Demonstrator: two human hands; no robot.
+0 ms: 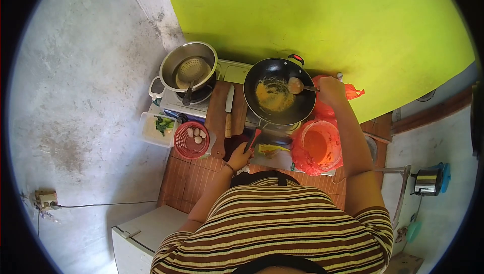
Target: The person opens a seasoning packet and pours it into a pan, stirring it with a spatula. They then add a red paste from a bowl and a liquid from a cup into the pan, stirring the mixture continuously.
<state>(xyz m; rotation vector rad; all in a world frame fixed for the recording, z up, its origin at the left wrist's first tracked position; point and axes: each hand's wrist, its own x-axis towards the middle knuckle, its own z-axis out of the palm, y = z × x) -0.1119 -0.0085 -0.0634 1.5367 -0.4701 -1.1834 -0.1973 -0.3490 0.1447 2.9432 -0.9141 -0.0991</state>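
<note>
A black wok (pixel 280 115) sits on the right side of the stove, with an orange-yellow paste (pixel 272 97) spread over its bottom. My left hand (pixel 239 156) is closed on the wok's red and black handle (pixel 255 138). Over the wok's right rim, my right hand (pixel 331 90) grips the handle of a ladle (pixel 296 86), whose bowl rests in the wok beside the paste. Left of the wok lies a wooden cutting board (pixel 217 118) with a knife (pixel 229 108) on it.
A steel pot (pixel 168 67) holding a strainer (pixel 191 71) stands at the left. Nearer are a red basket (pixel 191 150) with pale pieces and a white container (pixel 151 132) with greens. A red bag (pixel 298 155) surrounds a tub of orange paste on the right. A green wall (pixel 327 17) rises behind.
</note>
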